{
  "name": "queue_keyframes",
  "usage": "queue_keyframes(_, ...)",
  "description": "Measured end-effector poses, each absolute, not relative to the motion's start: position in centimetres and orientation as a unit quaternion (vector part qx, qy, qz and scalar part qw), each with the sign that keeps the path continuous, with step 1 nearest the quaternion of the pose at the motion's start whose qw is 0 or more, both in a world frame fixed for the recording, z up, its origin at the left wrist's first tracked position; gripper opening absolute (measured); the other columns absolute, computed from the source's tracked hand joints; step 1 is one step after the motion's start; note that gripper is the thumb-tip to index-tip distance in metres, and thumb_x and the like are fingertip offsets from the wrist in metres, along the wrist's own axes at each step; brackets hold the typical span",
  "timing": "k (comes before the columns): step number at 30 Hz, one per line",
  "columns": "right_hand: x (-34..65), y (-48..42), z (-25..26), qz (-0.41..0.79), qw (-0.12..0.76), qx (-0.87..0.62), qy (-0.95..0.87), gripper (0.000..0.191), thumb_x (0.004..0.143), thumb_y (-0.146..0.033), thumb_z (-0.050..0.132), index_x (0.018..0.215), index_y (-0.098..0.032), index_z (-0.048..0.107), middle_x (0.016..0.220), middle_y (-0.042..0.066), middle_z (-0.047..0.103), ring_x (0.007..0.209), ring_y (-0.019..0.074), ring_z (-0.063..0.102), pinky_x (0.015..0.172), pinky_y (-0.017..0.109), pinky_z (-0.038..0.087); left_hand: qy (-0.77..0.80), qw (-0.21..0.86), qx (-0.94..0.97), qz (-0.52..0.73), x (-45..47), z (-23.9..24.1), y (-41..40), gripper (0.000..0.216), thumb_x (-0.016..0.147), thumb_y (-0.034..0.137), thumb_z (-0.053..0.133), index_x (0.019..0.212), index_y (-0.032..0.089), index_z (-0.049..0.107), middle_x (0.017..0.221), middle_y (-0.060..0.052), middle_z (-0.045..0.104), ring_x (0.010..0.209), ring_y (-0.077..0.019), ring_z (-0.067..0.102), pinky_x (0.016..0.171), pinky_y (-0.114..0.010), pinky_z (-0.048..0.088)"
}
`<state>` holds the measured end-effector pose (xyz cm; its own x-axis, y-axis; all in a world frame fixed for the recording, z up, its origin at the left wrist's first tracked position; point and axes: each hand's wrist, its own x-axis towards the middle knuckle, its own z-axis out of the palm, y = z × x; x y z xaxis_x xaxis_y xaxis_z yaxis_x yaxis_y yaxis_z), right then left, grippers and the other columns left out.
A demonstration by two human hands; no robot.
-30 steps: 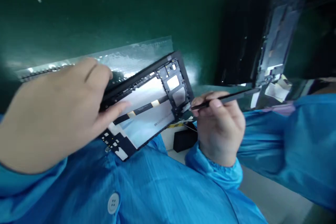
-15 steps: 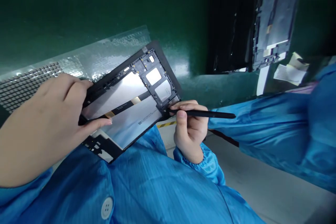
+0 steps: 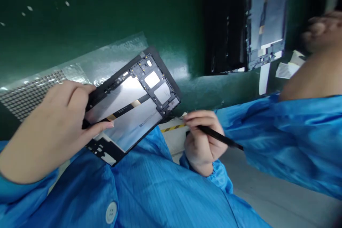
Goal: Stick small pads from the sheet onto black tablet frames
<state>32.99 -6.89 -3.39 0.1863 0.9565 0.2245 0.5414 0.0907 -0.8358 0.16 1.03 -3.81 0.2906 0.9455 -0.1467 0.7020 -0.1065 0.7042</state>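
Note:
My left hand grips the left edge of an opened tablet frame, tilted up over my blue smock. Its inside faces me: silvery panels, a black ribbon with gold patches, a black bracket at the top right. My right hand is closed around a thin black stylus-like tool, held just right of and below the frame's corner, the tool's tip near my fingertips and apart from the frame.
A clear plastic sheet and a perforated tray lie on the green bench behind the frame. Another opened tablet and a black panel sit at the back right. A co-worker's blue sleeve and forearm cross the right side.
My right hand has pulled the black tool away from the frame's corner and lowered it, the shaft now slanting down to the right. The co-worker's forearm has come into view at the right.

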Motion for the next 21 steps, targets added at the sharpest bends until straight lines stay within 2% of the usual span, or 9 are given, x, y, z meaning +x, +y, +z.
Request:
queue_keyframes(2, 32.0, -8.4, -2.7, 0.39, 0.316, -0.636, -0.586, 0.014, 0.099, -0.017, 0.063, 0.09, -0.025, 0.07, 0.084, 0.002, 0.076, 0.076, 0.0203, 0.074, 0.07, 0.036, 0.058, 0.528, 0.283, 0.79, 0.128, 1.0, -3.2, 0.4, 0.08, 0.091, 0.078, 0.07, 0.147, 0.021, 0.061, 0.139, -0.017, 0.063, 0.139, -0.0483, 0.059, 0.122, -0.074, 0.051)
queue_keyframes(3, 31.2, -9.3, -2.5, 0.473, 0.253, -0.621, -0.571, 0.004, 0.098, -0.023, 0.068, 0.099, -0.025, 0.071, 0.087, 0.002, 0.079, 0.073, 0.0198, 0.074, 0.066, 0.034, 0.058, 0.515, 0.252, 0.811, 0.117, 1.6, -2.9, -0.1, 0.073, 0.098, 0.07, 0.065, 0.15, 0.02, 0.058, 0.141, -0.019, 0.063, 0.136, -0.0458, 0.061, 0.118, -0.07, 0.056)
queue_keyframes(4, 30.4, -10.1, -2.3, 0.539, 0.223, -0.61, -0.536, 0.016, 0.097, -0.03, 0.073, 0.112, -0.026, 0.069, 0.093, 0.003, 0.082, 0.073, 0.0202, 0.076, 0.065, 0.033, 0.059, 0.513, 0.236, 0.816, 0.123, 2.1, -2.4, -0.5, 0.067, 0.101, 0.062, 0.065, 0.152, 0.02, 0.055, 0.142, -0.019, 0.063, 0.134, -0.0432, 0.063, 0.114, -0.066, 0.059)
queue_keyframes(6, 28.8, -10.9, -2.0, 0.595, 0.277, -0.622, -0.428, 0.046, 0.094, -0.043, 0.08, 0.133, -0.029, 0.058, 0.107, 0.006, 0.085, 0.08, 0.022, 0.08, 0.069, 0.034, 0.065, 0.509, 0.221, 0.82, 0.14, 2.9, -1.3, -1.2, 0.064, 0.103, 0.055, 0.065, 0.153, 0.018, 0.052, 0.136, -0.018, 0.065, 0.124, -0.0364, 0.069, 0.103, -0.056, 0.065)
queue_keyframes(9, 28.2, -7.6, -1.1, 0.567, 0.415, -0.656, -0.275, 0.056, 0.088, -0.052, 0.087, 0.131, -0.029, 0.059, 0.103, 0.004, 0.084, 0.09, 0.0245, 0.082, 0.075, 0.035, 0.067, 0.518, 0.289, 0.775, 0.22, 2.9, 0.5, -0.4, 0.06, 0.105, 0.054, 0.065, 0.155, 0.022, 0.05, 0.142, -0.015, 0.064, 0.126, -0.0274, 0.07, 0.101, -0.043, 0.065)
queue_keyframes(13, 28.5, 6.4, 1.3, 0.484, 0.499, -0.647, -0.315, 0.04, 0.078, -0.049, 0.088, 0.103, -0.026, 0.067, 0.092, 0.002, 0.077, 0.087, 0.0256, 0.079, 0.074, 0.036, 0.065, 0.543, 0.324, 0.663, 0.4, 0.3, 0.8, 5.0, 0.051, 0.1, 0.051, 0.075, 0.144, 0.029, 0.061, 0.144, -0.007, 0.067, 0.118, -0.0188, 0.069, 0.092, -0.032, 0.06)
queue_keyframes(16, 27.3, 19.5, 2.7, 0.389, 0.443, -0.674, -0.445, 0.012, 0.092, -0.034, 0.069, 0.09, -0.025, 0.061, 0.091, 0.003, 0.075, 0.088, 0.0231, 0.076, 0.084, 0.037, 0.066, 0.578, 0.268, 0.595, 0.49, -2.1, -2.0, 9.9, 0.049, 0.101, 0.049, 0.072, 0.14, 0.023, 0.058, 0.129, -0.008, 0.066, 0.095, -0.0136, 0.065, 0.076, -0.027, 0.055)
queue_keyframes(18, 26.0, 26.7, 3.1, 0.36, 0.408, -0.686, -0.483, 0.012, 0.099, -0.026, 0.062, 0.087, -0.022, 0.061, 0.09, 0.004, 0.074, 0.09, 0.0223, 0.076, 0.09, 0.038, 0.065, 0.591, 0.261, 0.562, 0.517, -3.3, -4.3, 11.8, 0.05, 0.103, 0.051, 0.069, 0.139, 0.019, 0.059, 0.117, -0.007, 0.067, 0.085, -0.0121, 0.062, 0.072, -0.026, 0.056)
queue_keyframes(21, 23.8, 33.7, 3.4, 0.302, 0.33, -0.708, -0.546, 0.014, 0.105, -0.027, 0.067, 0.097, -0.015, 0.069, 0.104, 0.008, 0.077, 0.106, 0.0249, 0.076, 0.104, 0.046, 0.062, 0.594, 0.28, 0.539, 0.528, -3.9, -6.9, 12.4, 0.048, 0.105, 0.052, 0.069, 0.136, 0.016, 0.063, 0.114, -0.006, 0.07, 0.089, -0.014, 0.066, 0.08, -0.031, 0.063)
